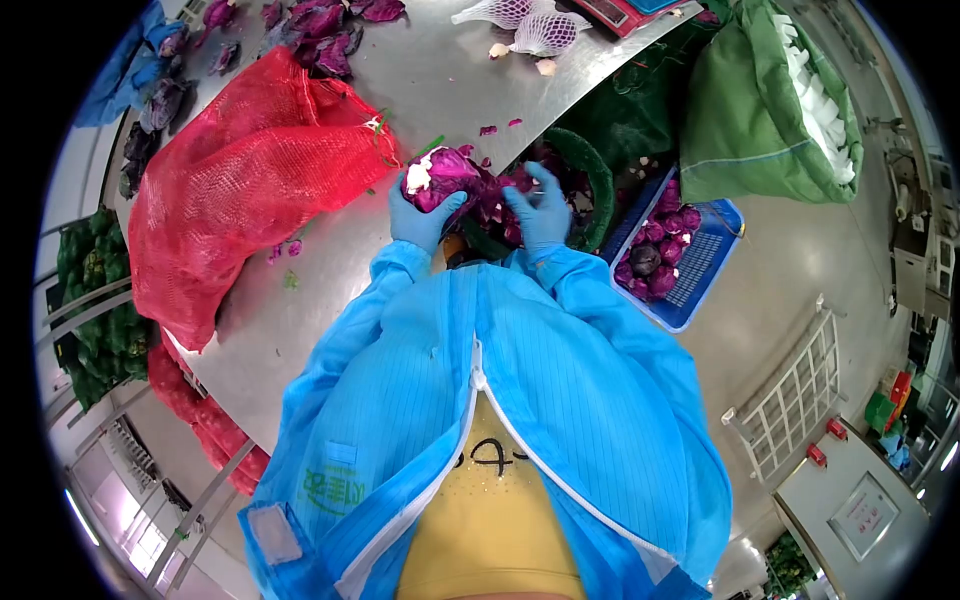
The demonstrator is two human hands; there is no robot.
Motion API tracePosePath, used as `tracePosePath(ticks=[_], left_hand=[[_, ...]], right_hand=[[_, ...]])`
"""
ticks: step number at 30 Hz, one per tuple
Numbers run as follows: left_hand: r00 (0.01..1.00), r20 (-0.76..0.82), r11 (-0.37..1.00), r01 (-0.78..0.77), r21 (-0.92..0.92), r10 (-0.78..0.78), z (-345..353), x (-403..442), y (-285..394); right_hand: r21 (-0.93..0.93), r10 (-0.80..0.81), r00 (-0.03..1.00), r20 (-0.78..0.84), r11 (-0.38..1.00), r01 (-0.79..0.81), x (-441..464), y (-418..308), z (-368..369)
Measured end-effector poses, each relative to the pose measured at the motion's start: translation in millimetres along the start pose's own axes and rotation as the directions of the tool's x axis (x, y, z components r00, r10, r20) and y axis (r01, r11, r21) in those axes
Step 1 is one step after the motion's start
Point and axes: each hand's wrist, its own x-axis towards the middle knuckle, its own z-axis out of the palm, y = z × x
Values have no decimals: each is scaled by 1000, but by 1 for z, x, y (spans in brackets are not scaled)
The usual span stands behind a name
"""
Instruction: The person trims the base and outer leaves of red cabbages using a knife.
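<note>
In the head view, my left hand (423, 214), in a blue glove, is wrapped round a red cabbage (446, 178) whose cut white stem end faces left. My right hand (541, 208), also gloved, is just right of the cabbage, its thumb and fingers curled round a purple cabbage leaf (518, 182). Loose purple leaves lie below and between the hands, at the mouth of a dark green round-rimmed container (600, 190). A red mesh sack (250, 170) rests on the metal table (440, 75) to the left.
Right of me, a blue basket (712, 262) holds several peeled red cabbages (655, 245). A green sack (760, 110) stands behind it. White mesh nets (545, 32) and a red scale (615, 14) sit at the table's far edge. Loose leaves (318, 40) lie at the far left.
</note>
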Motion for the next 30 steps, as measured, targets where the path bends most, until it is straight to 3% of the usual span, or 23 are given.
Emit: tracePosePath(ticks=[2, 4, 6, 7, 8, 9, 10, 12, 13, 14, 16, 17, 18, 20, 22, 24, 26, 28, 30], left_hand=[[999, 17, 990, 41, -133, -39, -1, 1, -1], [999, 32, 974, 47, -223, -41, 0, 5, -13], [998, 47, 950, 51, -308, -38, -2, 7, -11], [997, 53, 932, 78, -354, -63, -6, 5, -5], [994, 62, 911, 106, -400, -89, -10, 1, 1], [985, 110, 805, 170, -568, -130, -13, -5, 16], [985, 111, 808, 170, -565, -129, -16, -3, 14], [947, 263, 615, 321, -720, -185, -26, 5, 1], [944, 318, 652, 295, -698, -86, -30, 7, -5], [944, 319, 656, 294, -695, -85, -31, 9, -11], [874, 464, 493, 471, -732, -146, -34, 2, 0], [828, 485, 480, 560, -676, -282, -33, -4, 6], [826, 488, 480, 563, -673, -283, -33, -5, 4], [744, 642, 208, 668, -714, -183, -33, -5, -1], [713, 676, 229, 700, -676, -186, -35, -3, -9], [683, 707, 248, 729, -638, -186, -34, 1, -21], [648, 752, 254, 752, -608, -117, -33, 4, -33], [655, 751, 286, 737, -612, -82, -32, 3, -26], [663, 747, 318, 719, -618, -46, -30, 3, -13]], right_hand=[[-265, -162, 973, 164, 943, 202, 3, -8, 14], [-362, -130, 973, 193, 912, 194, 14, -10, 21], [-276, -198, 949, 245, 924, 265, 29, 2, 26], [-188, -182, 903, 388, 944, 271, 37, 4, 25], [-182, -184, 904, 387, 945, 270, 41, 7, 28], [-129, -196, 876, 440, 952, 278, 44, 9, 30], [-77, -209, 846, 490, 957, 281, 47, 9, 32], [21, -179, 815, 552, 979, 201, 51, 5, 34], [40, -144, 784, 604, 988, 151, 52, 0, 32], [54, -110, 749, 653, 994, 98, 51, -5, 31], [251, -89, 780, 620, 964, -89, 52, 2, 31], [203, -25, 778, 628, 970, -133, 57, 5, 25], [153, 39, 774, 632, 973, -175, 61, 5, 19], [210, -47, 822, 568, 974, -89, 67, 10, 19], [-179, 34, 927, 374, 983, 36, 73, 5, 14], [-161, 10, 956, 295, 986, 39, 71, -3, 11], [-113, 143, 977, 158, 986, -126, 64, -16, 6], [-180, 92, 985, 149, 982, -64, 57, -22, 4], [62, 26, 915, 403, 997, -56, 42, -32, 0]])
